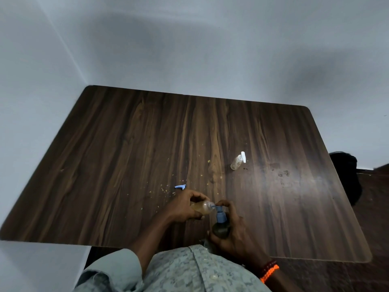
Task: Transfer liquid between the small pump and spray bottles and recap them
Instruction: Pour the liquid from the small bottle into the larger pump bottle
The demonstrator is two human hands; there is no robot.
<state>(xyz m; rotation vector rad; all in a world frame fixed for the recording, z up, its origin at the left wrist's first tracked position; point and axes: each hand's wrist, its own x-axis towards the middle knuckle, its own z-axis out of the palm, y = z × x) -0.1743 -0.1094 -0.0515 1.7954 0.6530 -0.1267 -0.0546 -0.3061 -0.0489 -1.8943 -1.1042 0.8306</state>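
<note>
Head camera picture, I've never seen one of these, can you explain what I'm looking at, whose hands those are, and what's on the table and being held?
This is a single wide-angle picture from a camera worn on a person's head, looking forward and down, so the hands at the bottom belong to the wearer. There is no machine.

The left hand holds a small clear plastic bottle of amber liquid, tipped sideways with its open neck toward the right. The right hand grips a dark round bottle with a blue pump top, its nozzle meeting the clear bottle's neck, apparently to pump liquid across.

On the dark wood-grain table lie a small blue plastic cap piece, a separate clear bottle with a white spray head and scattered crumbs. An orange bead bracelet sits on the right wrist.
</note>
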